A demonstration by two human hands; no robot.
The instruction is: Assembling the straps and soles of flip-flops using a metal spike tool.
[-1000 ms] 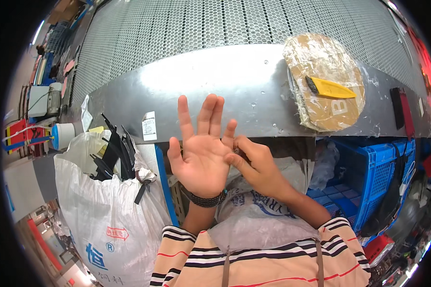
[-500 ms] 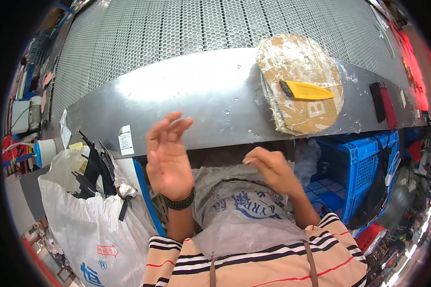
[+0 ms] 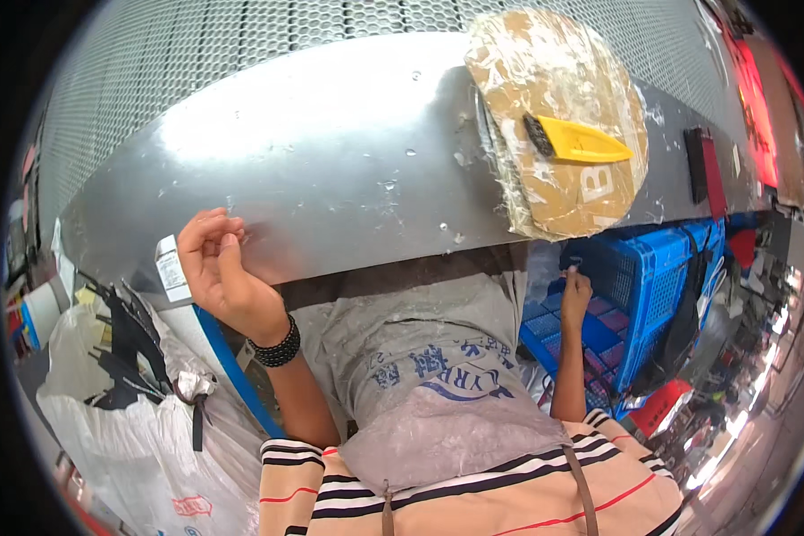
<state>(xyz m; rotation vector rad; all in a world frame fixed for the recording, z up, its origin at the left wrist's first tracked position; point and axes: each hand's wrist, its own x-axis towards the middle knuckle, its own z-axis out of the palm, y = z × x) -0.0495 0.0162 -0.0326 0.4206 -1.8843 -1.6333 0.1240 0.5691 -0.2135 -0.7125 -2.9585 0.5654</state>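
My left hand (image 3: 219, 272) rests at the front edge of a shiny metal worktable (image 3: 330, 161), fingers curled loosely, holding nothing; a black bead bracelet sits on its wrist. My right hand (image 3: 575, 290) reaches down to the right, below the table, touching the rim of a blue plastic crate (image 3: 639, 295); I cannot see anything in its fingers. A grey dusty apron (image 3: 429, 384) covers my front between the arms.
A plastic-wrapped cardboard disc (image 3: 563, 116) lies on the table's right end with a yellow scraper (image 3: 581, 143) on it. A white sack (image 3: 125, 420) holding black items stands at the left. A perforated metal panel (image 3: 241, 45) backs the table.
Both hands were together, palm raised, in front of me. They have parted: the left dropped to the table edge, the right went down to the blue crate.
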